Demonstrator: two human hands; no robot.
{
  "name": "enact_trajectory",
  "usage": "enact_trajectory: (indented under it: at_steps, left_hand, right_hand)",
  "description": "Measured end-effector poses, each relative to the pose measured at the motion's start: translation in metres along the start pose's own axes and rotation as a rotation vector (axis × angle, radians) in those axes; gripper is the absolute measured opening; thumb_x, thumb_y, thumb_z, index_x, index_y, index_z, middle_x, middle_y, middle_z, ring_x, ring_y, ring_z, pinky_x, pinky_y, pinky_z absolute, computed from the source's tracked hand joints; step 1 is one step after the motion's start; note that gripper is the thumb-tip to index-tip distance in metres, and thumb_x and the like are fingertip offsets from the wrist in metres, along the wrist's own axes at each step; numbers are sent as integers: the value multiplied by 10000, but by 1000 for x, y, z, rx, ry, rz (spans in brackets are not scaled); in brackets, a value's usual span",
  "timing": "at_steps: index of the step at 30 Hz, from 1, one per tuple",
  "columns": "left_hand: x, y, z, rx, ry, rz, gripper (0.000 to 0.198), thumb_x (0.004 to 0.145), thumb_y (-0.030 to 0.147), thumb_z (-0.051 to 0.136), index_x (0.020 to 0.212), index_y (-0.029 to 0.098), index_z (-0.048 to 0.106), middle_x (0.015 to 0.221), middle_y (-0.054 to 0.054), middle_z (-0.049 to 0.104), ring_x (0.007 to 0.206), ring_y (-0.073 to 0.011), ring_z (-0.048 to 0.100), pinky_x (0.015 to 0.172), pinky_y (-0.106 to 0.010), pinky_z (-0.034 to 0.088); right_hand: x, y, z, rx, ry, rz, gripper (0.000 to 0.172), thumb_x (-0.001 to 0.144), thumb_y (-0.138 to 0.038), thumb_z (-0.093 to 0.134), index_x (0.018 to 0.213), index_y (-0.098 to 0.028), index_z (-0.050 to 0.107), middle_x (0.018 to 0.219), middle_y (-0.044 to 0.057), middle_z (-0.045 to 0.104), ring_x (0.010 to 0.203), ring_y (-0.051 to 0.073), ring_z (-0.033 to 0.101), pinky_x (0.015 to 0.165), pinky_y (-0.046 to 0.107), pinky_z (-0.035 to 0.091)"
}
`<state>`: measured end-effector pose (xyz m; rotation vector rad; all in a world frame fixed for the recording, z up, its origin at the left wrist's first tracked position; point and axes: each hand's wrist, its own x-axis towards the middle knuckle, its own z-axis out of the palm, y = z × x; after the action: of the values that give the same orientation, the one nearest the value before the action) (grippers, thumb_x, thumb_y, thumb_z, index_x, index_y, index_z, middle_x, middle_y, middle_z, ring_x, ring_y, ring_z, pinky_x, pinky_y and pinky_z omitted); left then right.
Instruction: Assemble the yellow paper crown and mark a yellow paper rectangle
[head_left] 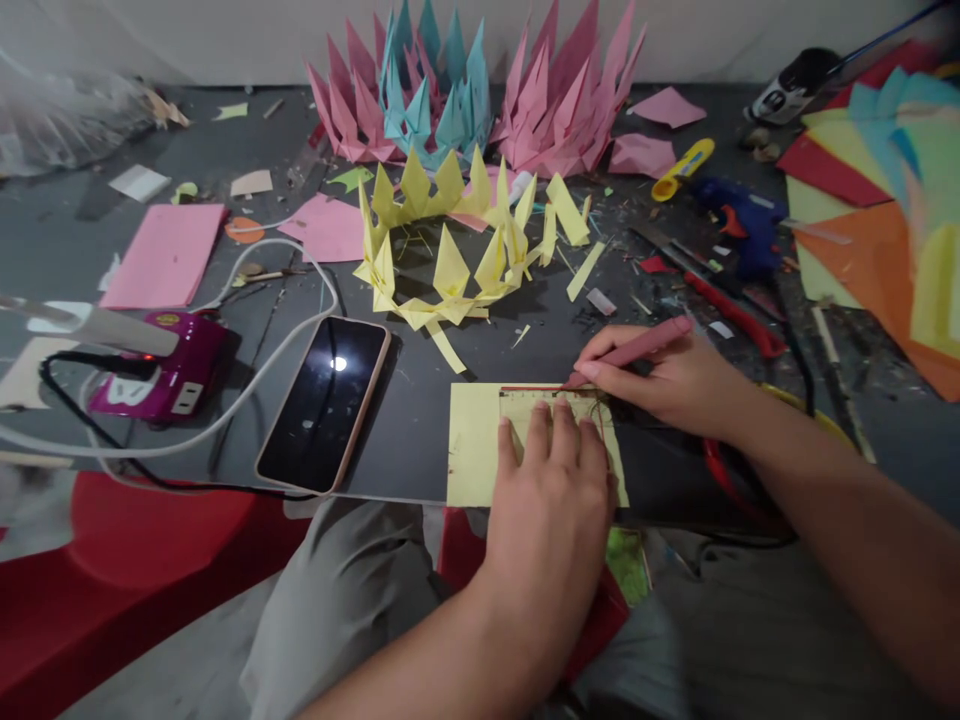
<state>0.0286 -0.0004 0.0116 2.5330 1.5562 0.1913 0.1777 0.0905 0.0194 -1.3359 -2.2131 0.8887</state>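
Left hand [551,480] pressed flat on clear ruler [551,405], pale yellow paper [480,445], right hand [660,375] pinching pink pen [637,345]

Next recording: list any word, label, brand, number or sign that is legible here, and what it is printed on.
No text is legible.
Clear plastic ruler under the left hand: scale marks, numbers too small to read.
Magenta box-shaped device: white marking and a round badge, both blurred.
Black-and-white gadget at the far right: unreadable.
Dark phone screen: blank, only glare.

Pale yellow paper sheet [474,445]: flat at the bench's near edge, lower centre of frame. Clear ruler [551,402]: flat across its top. Pink pen [631,349]: tilted, tip at ruler's upper edge.
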Motion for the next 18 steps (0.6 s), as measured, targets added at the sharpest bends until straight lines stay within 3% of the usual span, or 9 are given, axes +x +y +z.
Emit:
enact_trajectory:
  at_steps: [5, 12, 16, 18]
  left_hand:
    - [1, -1, -1, -3, -21, 9, 369, 867, 201, 465, 1216, 103, 531, 1307, -156, 525, 1206, -301, 478, 952, -513, 442]
    - [2, -2, -1, -5, -21, 12, 350, 876, 224, 453, 1196, 110, 537, 1305, -163, 523, 1202, -300, 479, 947, -512, 438]
    - [1, -2, 1, -14, 1, 13, 346, 895, 252, 425, 1195, 117, 533, 1294, -150, 538, 1197, -289, 487, 944, -502, 439]
    - [1, -5, 0, -35, 11, 22, 357, 898, 261, 420, 1206, 111, 520, 1298, -151, 534, 1199, -287, 486, 940, -505, 440]
  right_hand:
    - [-6, 13, -12, -50, 6, 25, 246, 821, -385, 494, 699, -203, 606, 672, 11, 643, 625, 159, 582, 597, 281, 436]
    - [-9, 20, -13, -16, 48, 29, 238, 840, -378, 490, 686, -226, 590, 685, 5, 627, 631, 157, 575, 620, 295, 456]
    - [-17, 15, -22, 94, 169, 74, 185, 868, -387, 484, 872, -239, 595, 832, 38, 665, 730, 157, 620, 651, 275, 487]
    - [-28, 14, -27, 109, 163, 77, 198, 893, -370, 453, 992, -250, 575, 934, 51, 672, 836, 162, 639, 730, 276, 497]
